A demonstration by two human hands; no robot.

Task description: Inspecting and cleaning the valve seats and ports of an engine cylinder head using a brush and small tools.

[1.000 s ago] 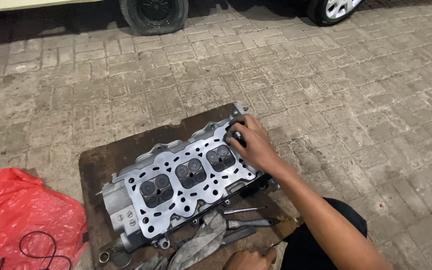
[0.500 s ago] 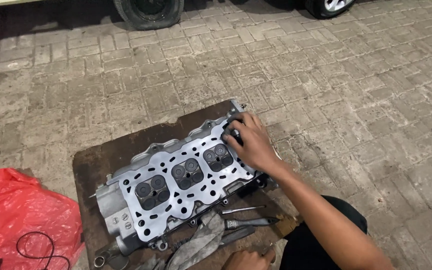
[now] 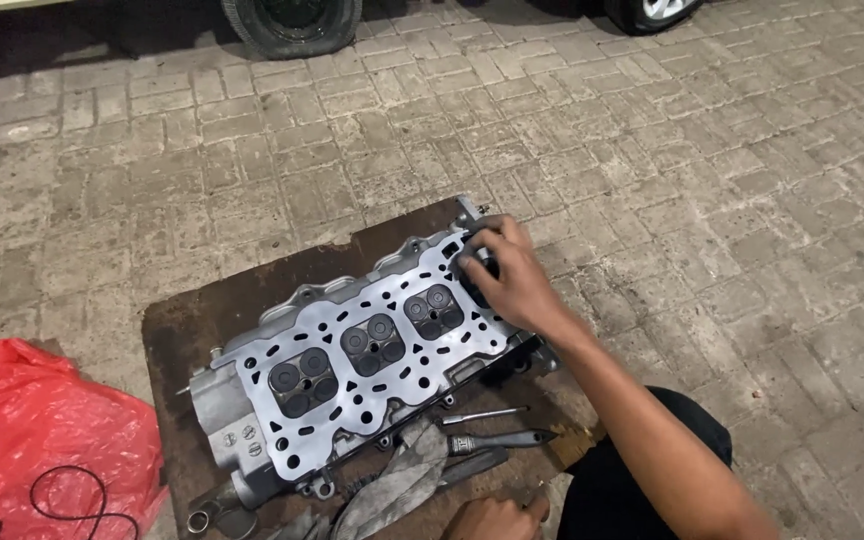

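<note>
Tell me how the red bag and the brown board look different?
The red bag is crumpled and shiny, while the brown board is flat and dull. The bag has a thin black cord on it; the board carries a big metal engine part and tools. Both lie on the brick ground.

Light was dim and even, warm-toned; deep shadow lay along the top edge, the picture slightly soft, without glare.

Matt cast-metal cylinder head on a dull, stained wooden board; glossy red plastic bag, rough paving stones.
</note>
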